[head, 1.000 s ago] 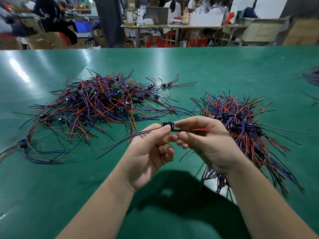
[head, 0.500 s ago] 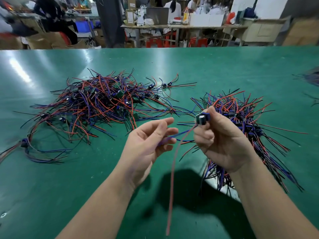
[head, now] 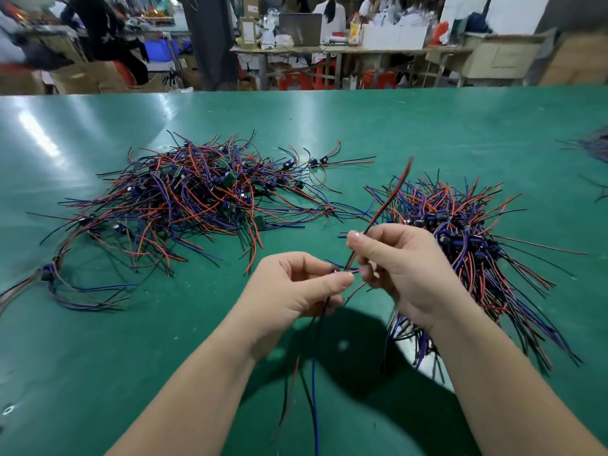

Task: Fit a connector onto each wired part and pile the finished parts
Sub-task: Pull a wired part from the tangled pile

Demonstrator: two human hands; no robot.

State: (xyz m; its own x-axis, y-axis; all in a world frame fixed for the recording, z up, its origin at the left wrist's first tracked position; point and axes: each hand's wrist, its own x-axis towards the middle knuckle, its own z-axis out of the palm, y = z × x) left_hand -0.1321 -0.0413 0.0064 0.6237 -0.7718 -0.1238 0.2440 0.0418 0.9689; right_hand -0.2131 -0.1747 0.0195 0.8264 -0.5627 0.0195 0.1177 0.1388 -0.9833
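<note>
Both hands raised off the counter [head: 329,120], working one wired part between them.

Left hand [head: 296,287] curled, thumb and forefinger pinching the wired part [head: 336,269] by its small body right at the fingertips; too blurred to tell whether a connector is on it. Blue lead [head: 314,373] and a dark one hanging from the left fingers [head: 329,281] toward the camera. Right hand [head: 404,268] closed on the red-black lead [head: 388,199], pinched thumb to forefinger, lead running from just beside the left fingertips up and away past the right fingers [head: 358,240]. Large loose pile [head: 197,199] of red, blue and black wires beyond and left of the left fingers, well apart. Second pile [head: 460,232] just behind and under the right fingers.
</note>
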